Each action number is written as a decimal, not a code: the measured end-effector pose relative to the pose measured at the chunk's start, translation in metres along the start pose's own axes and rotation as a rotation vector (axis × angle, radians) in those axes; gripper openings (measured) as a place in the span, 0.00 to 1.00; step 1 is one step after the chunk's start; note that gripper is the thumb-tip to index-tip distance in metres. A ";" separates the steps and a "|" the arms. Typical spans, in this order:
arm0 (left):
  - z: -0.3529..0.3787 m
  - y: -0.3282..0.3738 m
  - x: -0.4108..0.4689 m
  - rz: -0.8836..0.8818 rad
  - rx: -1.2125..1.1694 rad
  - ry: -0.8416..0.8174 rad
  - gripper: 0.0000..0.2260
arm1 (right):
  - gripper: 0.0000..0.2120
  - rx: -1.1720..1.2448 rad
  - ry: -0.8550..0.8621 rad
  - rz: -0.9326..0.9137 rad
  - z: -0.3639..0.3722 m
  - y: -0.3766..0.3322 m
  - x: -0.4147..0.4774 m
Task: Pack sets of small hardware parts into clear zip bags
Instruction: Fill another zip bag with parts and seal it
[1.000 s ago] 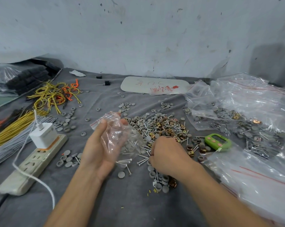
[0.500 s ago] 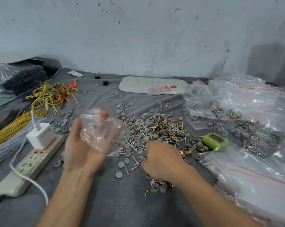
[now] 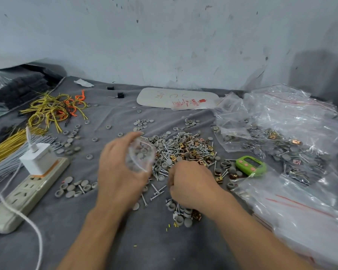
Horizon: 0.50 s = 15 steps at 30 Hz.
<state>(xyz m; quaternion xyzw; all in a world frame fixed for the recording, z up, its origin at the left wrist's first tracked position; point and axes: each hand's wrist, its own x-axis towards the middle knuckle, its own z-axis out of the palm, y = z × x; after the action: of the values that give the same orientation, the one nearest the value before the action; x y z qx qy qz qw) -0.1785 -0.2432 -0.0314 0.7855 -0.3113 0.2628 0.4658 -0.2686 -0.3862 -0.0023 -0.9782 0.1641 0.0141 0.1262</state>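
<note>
Grey cloth-covered surface (image 3: 105, 240) is carrying a hardware pile (image 3: 185, 149) at centre, green timer (image 3: 250, 165) just beside it, power strip (image 3: 28, 193) lying left, yellow wires (image 3: 49, 110) behind, clear bags (image 3: 300, 211) heaping right.

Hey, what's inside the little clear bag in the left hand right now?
Several gray round caps show through the clear bag, which the left hand holds. The hand covers the bag's left side, so anything else lying in there cannot be seen.

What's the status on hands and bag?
Left hand holds bag, grey caps inside. Right hand curled over parts pile, grasp hidden. Nothing blocking; timer beside pile.
</note>
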 end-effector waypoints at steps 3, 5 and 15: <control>0.015 -0.001 -0.005 0.064 0.098 -0.171 0.30 | 0.08 0.016 -0.059 -0.007 -0.003 0.002 -0.003; 0.019 -0.005 -0.009 0.039 0.106 -0.234 0.30 | 0.06 -0.012 -0.129 -0.029 -0.006 0.004 -0.005; 0.027 -0.011 -0.016 -0.045 0.060 -0.400 0.39 | 0.15 -0.210 -0.086 -0.103 -0.002 0.006 -0.013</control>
<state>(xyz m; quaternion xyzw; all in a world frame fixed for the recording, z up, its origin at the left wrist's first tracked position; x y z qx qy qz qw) -0.1776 -0.2596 -0.0607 0.8422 -0.3722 0.1003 0.3769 -0.2826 -0.3882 -0.0005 -0.9917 0.1054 0.0668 0.0306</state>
